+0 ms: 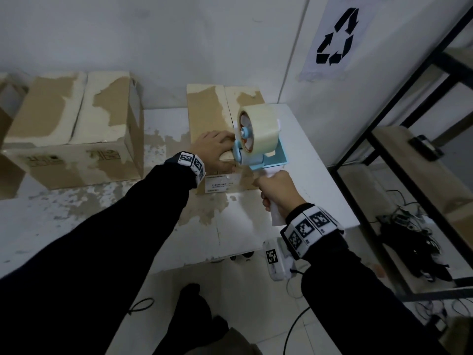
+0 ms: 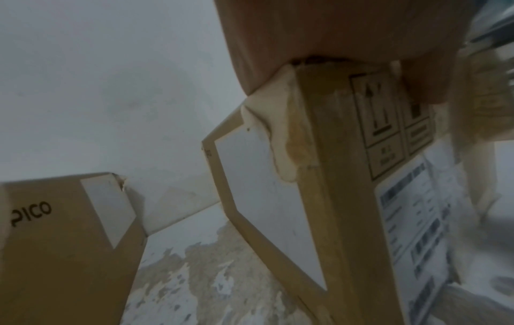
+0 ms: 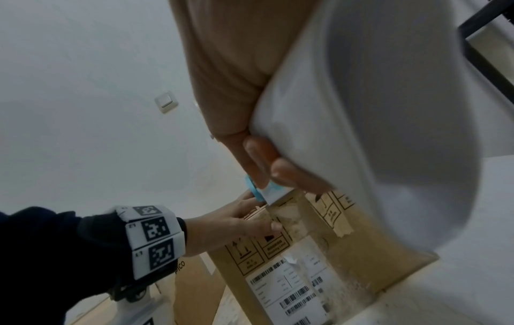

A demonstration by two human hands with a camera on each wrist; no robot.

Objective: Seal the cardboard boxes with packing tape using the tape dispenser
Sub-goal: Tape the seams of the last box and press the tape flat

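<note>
A small cardboard box (image 1: 207,116) with closed flaps and a shipping label (image 1: 220,184) stands on the white table (image 1: 302,160). My left hand (image 1: 213,149) lies flat on its near top edge, thumb down the front face (image 3: 274,226). My right hand (image 1: 277,194) grips the white handle (image 3: 361,110) of a blue tape dispenser (image 1: 271,158) carrying a roll of clear tape (image 1: 258,130). The dispenser's front end sits at the box's near top edge, next to my left fingers. In the left wrist view the box (image 2: 333,176) fills the middle.
A larger cardboard box (image 1: 74,129) with closed flaps stands to the left on the table, marked PICO (image 2: 30,212). A black metal shelf frame (image 1: 399,139) stands at the right with cables (image 1: 409,237) on the floor. The wall with a recycling sign (image 1: 337,37) is behind.
</note>
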